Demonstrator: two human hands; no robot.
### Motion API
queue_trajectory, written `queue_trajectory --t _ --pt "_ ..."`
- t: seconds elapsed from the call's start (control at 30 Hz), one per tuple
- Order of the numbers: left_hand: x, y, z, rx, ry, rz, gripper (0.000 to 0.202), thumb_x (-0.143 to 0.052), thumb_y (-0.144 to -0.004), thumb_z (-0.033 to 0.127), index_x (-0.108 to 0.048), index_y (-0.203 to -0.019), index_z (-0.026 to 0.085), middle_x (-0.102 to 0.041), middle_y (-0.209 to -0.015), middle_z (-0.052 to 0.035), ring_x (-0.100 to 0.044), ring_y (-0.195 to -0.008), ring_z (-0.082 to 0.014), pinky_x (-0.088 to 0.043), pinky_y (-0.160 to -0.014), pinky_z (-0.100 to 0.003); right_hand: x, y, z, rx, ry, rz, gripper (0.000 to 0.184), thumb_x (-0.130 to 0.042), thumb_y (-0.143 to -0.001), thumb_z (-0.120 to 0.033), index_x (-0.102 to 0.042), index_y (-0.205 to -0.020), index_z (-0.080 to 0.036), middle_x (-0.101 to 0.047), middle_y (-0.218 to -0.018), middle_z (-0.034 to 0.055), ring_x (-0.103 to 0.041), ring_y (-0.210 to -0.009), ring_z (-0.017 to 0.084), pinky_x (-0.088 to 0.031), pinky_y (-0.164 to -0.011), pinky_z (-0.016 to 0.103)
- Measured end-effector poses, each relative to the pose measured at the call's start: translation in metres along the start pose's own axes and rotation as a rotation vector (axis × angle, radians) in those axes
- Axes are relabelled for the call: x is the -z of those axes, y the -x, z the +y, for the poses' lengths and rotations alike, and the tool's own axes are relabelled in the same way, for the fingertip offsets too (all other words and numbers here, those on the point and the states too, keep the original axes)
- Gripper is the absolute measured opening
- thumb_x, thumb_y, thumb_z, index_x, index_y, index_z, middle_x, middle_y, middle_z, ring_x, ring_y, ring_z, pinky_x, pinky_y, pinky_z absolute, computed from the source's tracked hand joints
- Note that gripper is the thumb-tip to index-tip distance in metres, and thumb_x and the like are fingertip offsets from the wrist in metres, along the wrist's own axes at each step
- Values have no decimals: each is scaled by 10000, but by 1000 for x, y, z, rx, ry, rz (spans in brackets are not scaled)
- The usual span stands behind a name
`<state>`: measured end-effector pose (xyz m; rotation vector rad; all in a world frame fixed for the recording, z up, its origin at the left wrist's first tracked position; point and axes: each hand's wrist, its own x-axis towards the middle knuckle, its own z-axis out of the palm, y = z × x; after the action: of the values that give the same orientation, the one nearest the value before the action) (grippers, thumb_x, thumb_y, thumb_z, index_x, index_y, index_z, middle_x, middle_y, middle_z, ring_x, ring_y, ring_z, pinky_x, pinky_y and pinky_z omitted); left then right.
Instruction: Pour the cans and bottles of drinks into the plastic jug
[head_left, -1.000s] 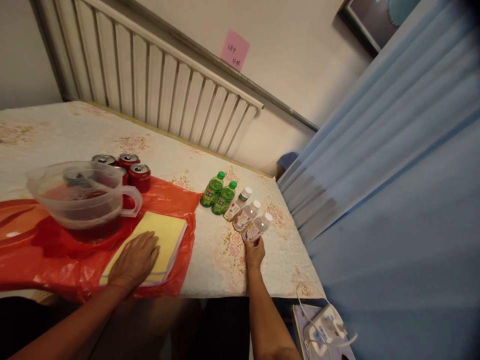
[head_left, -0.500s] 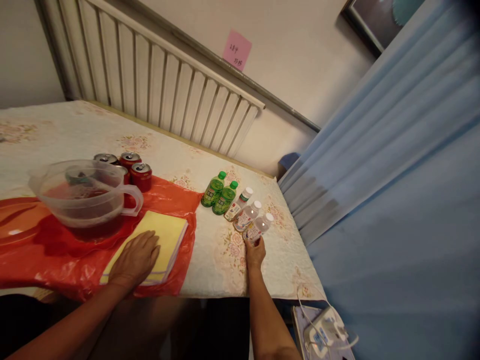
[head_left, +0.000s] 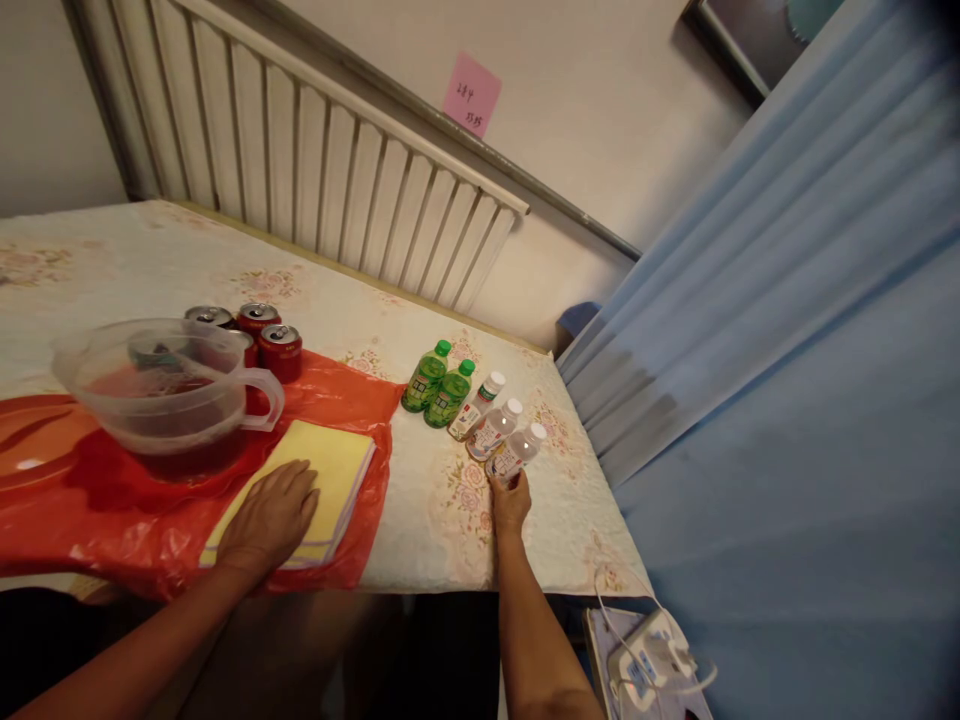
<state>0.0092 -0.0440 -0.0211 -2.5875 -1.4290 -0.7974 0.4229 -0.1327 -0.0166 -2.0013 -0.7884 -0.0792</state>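
The jug point(head_left: 150, 400) holds dark liquid point(head_left: 184, 460). Left hand point(head_left: 274, 515) lies spread on cloth point(head_left: 337, 455); right hand's point(head_left: 511, 503) grip is round a bottle point(head_left: 517, 453). The note point(head_left: 472, 95) perhaps ends "5535".

Glossy, crinkled red plastic sheeting point(head_left: 352, 395) catches the light against a tabletop point(head_left: 420, 520) dressed in matt floral fabric. A smooth, translucent plastic jug point(head_left: 169, 410) contrasts with a matt yellow cloth point(head_left: 336, 460), shiny-lidded metal cans point(head_left: 280, 355) and a smooth, clear plastic bottle point(head_left: 517, 450). Beyond: a matt blue fabric curtain point(head_left: 787, 400), a flat pink paper note point(head_left: 471, 95) and a smooth, painted-looking metal radiator point(head_left: 330, 155).
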Motion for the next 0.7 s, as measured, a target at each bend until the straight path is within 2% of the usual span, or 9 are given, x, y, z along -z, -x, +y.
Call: queue_trajectory --t 0.3,0.7 --pt "1 -1 0 4 34 13 383 -405 -930 331 -646 -1139 120 -633 -1275 -202 -569 -1206 -334 -448 -1026 -501 -3 -1 5 -1 -12 -3 402 -686 -649 -439 -629 -957 -187 -715 -905 69 -605 -761 216 -427 -675 280" --pt "-1 0 -1 -10 -9 4 414 -382 -944 334 -644 -1159 95 -627 -1285 -201 -557 -1215 -332 -443 -1036 -492 -2 -1 4 -3 -12 4 404 -685 -642 -431 -620 -954 -182 -701 -891 63 -586 -736 206 -423 -652 274"
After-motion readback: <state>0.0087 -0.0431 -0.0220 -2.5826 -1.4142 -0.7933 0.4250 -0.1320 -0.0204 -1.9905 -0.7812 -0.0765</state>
